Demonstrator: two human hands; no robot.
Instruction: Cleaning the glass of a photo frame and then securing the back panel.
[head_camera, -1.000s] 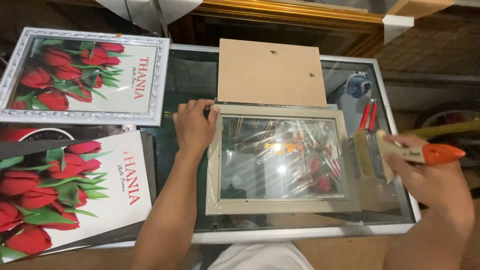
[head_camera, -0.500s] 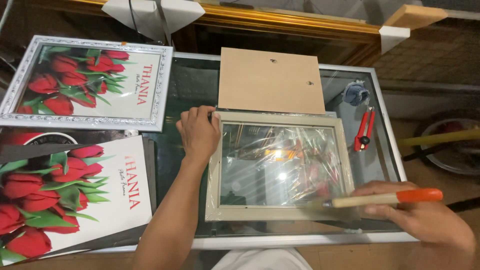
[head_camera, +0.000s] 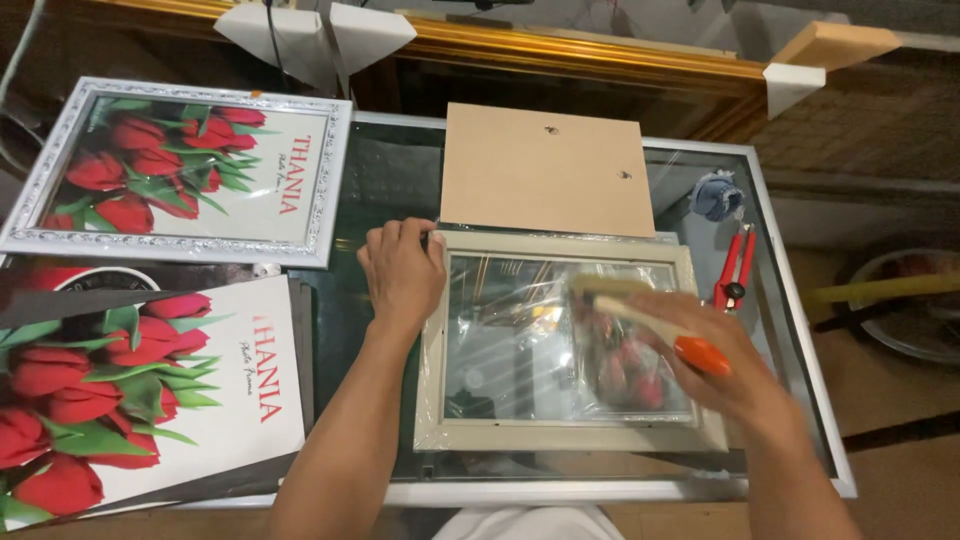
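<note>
Hands (head_camera: 405, 272) (head_camera: 725, 365) flat on frame (head_camera: 560, 435)

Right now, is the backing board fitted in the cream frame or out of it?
Out. The brown backing board lies flat on the glass table beyond the cream frame, whose bare glass pane reflects light.

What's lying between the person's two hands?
The head view shows the cream frame's glass between the left hand and right hand, which holds a brush.

Left hand (head_camera: 402, 272) flat, palm down — right hand (head_camera: 722, 362) blurred, fingers curled.
</note>
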